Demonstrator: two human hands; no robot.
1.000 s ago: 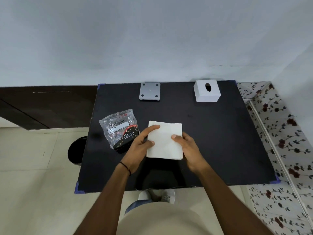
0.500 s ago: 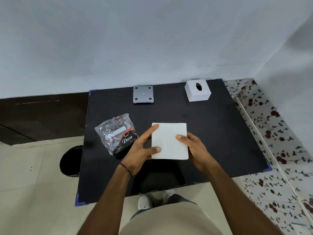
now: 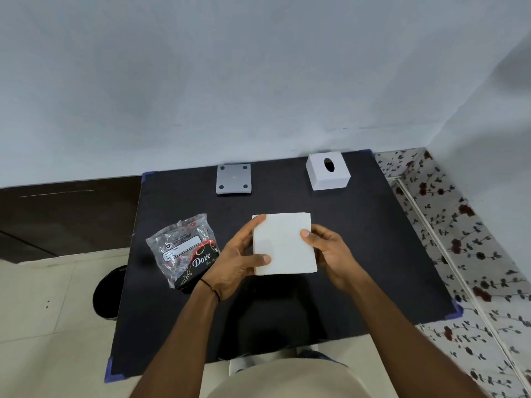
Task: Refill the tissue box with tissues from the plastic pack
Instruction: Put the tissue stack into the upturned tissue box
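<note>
- Tissues (image 3: 283, 244), a white stack, are held above the bench (image 3: 388, 254), clamped between left hand (image 3: 234, 259) and right hand (image 3: 330, 251), likely to stay squared.
- Pack (image 3: 184, 248) lies just left; box (image 3: 327, 175) sits well apart, unfilled.

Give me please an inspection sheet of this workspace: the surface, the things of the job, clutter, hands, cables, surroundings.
Surface: black table, blue corner guards.
Job's things: white tissue stack held over the table; plastic pack, crumpled, left of it; white tissue box at far right, oval opening up; grey base plate at far middle, separate.
Clutter: nothing seen.
Hands: left hand and right hand grip opposite sides of the stack.
Cables: nothing seen.
Surroundings: pale wall; dark bin on the floor at left; flowered covering at right.
</note>
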